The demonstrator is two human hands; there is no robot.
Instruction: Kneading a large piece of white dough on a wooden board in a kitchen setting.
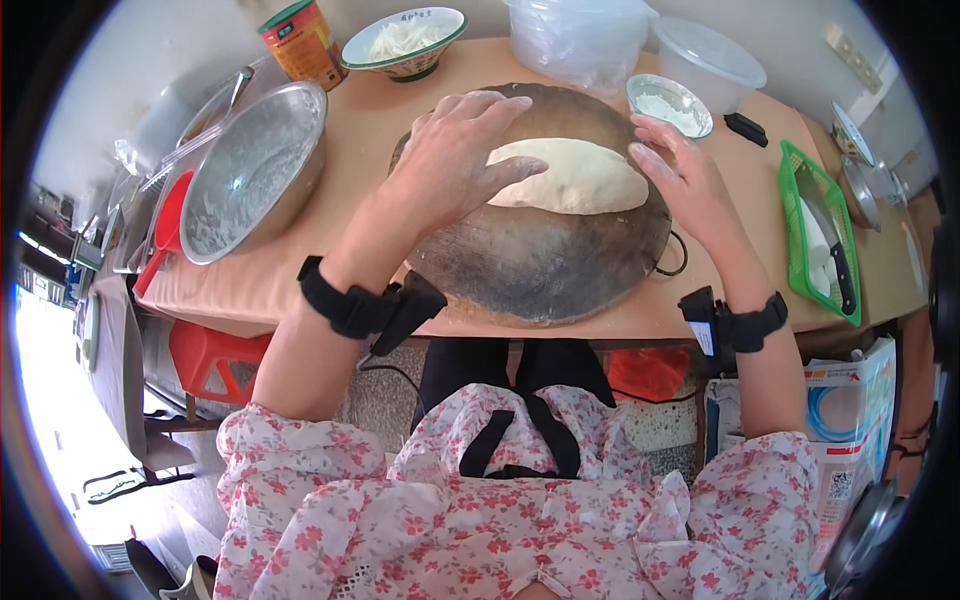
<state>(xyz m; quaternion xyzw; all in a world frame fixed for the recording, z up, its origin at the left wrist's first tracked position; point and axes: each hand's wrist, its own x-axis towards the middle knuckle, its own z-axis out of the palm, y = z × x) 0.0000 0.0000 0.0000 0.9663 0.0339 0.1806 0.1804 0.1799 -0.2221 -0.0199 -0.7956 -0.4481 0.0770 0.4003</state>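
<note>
A long, pale loaf of dough (585,180) lies across a round, dark wooden board (540,270) in the middle of the table. My left hand (455,155) is over the dough's left end, fingers apart and slightly curved, thumb along its upper surface; whether it presses on it I cannot tell. My right hand (680,170) is at the dough's right end, fingers loosely bent and apart, nearest its tip, with nothing gripped. Both palms are mostly hidden. Behind the board's right side sits a small bowl of white powder (665,106).
Around the board are a large steel bowl (250,175), red scoop (165,225), orange can (305,52), bowl of white strips (405,45), plastic containers (710,55), black object (745,128) and green basket (820,230) with a knife, all on the peach-covered table (350,120).
</note>
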